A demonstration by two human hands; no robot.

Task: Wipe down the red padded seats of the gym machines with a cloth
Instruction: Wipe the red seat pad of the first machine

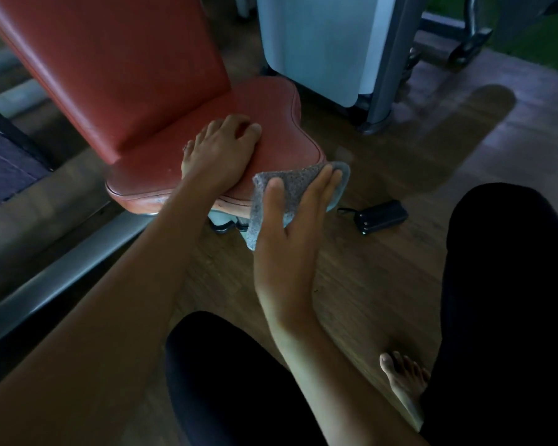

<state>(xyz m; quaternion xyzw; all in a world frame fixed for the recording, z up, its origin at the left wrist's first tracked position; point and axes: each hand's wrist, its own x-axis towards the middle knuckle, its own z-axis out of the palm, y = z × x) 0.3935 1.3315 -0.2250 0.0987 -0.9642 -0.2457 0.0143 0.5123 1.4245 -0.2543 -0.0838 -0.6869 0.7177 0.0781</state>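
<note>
A red padded seat [281,123] sits low in the upper middle of the view, with a red backrest [116,59] tilted above it. My left hand [221,149] lies flat on the seat cushion, fingers together, holding nothing. My right hand [290,220] presses a grey cloth [298,185] against the seat's front right edge, fingers stretched out over the cloth. Part of the cloth hangs below the rim.
A grey metal frame rail [62,268] runs along the left. A white machine shroud [319,43] and grey post [390,66] stand behind the seat. A small black device [380,217] lies on the wooden floor. My dark-clad knees and a bare foot [403,378] are below.
</note>
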